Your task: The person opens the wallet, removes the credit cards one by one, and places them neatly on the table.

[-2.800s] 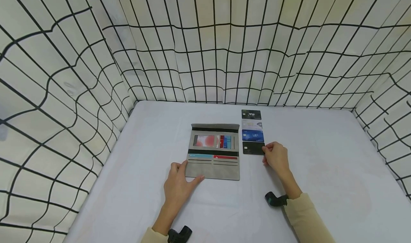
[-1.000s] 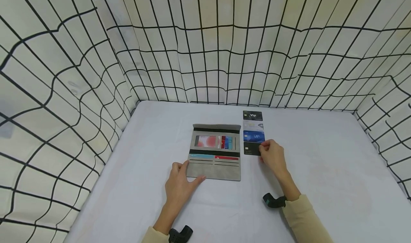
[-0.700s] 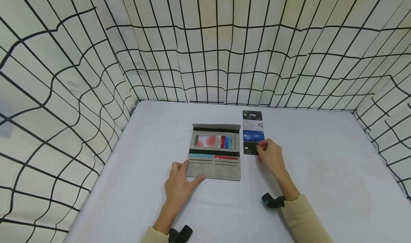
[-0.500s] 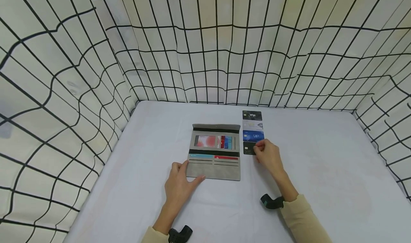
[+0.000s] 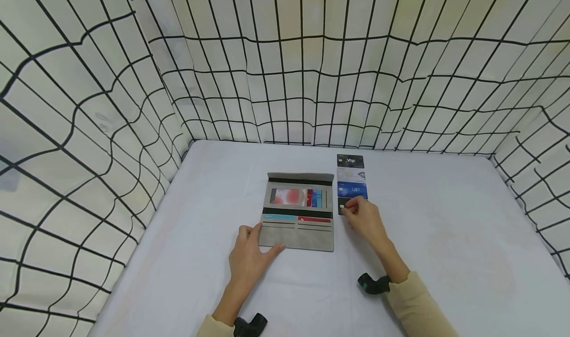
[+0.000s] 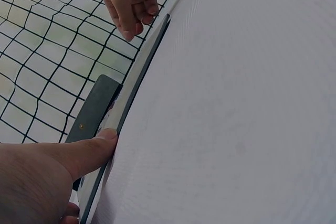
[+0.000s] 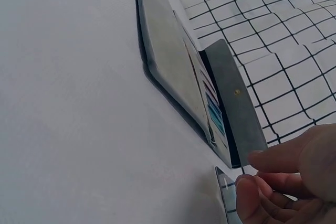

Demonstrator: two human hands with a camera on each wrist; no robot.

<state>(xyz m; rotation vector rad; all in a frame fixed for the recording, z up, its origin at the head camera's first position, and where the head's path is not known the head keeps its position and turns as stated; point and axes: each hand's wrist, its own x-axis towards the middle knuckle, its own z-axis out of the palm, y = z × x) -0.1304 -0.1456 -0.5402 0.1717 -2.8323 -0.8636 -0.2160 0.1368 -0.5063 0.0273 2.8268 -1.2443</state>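
Observation:
A grey wallet lies unfolded on the white table, bank cards showing in its slots and clear windows. My left hand holds its near left corner, the thumb along the front edge and the fingers at the left side. To the right of the wallet, several bank cards form a column. My right hand is at the nearest one, a black card, and covers most of it. In the right wrist view, thumb and forefinger are close together above a card, with nothing visibly held between them.
Beyond the black card lie a blue VIP card, a silver card and another black Vip card. Black netting over pale sheeting rises behind the table and at both sides.
My right hand has slid left across the nearest black card, from its right end to its left end. That card stays in the column. The left hand and wallet keep their places.

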